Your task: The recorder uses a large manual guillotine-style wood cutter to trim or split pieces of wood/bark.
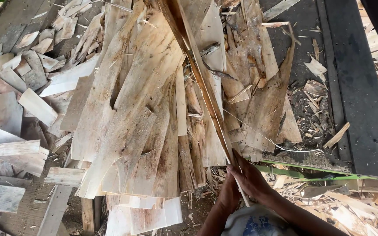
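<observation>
Gripping the long veneer strip point(200, 76) at its near end, we have both hands stacked at the 6 o'clock edge of the view. The right hand point(251, 177) is wrapped closed around the strip just where it leaves the pile; the left hand point(227, 194) sits beside and slightly below it, touching it, but we cannot tell whether its fingers are closed on the strip or only bracing. The strip stands on edge and runs from the hands toward 11 o'clock, crossing over the fanned heap of veneer sheets point(141, 113) that fills the centre.

To handle it well, we judge the following points matter:

1. Keep the strip on edge. Thin veneer of this kind bends and splits readily when laid flat under load.
2. Draw along the strip's own line, toward 5 o'clock, not sideways across the heap; the ragged sheet ends near the hands could snag it.
3. Watch the thin white string point(267, 140) lying at 3 o'clock of the strip, and the dark beam point(355, 87) beyond it.
4. Mind splinters; bare palms sit against a rough edge.

Loose offcuts point(18, 100) lie scattered at 9 o'clock.
</observation>
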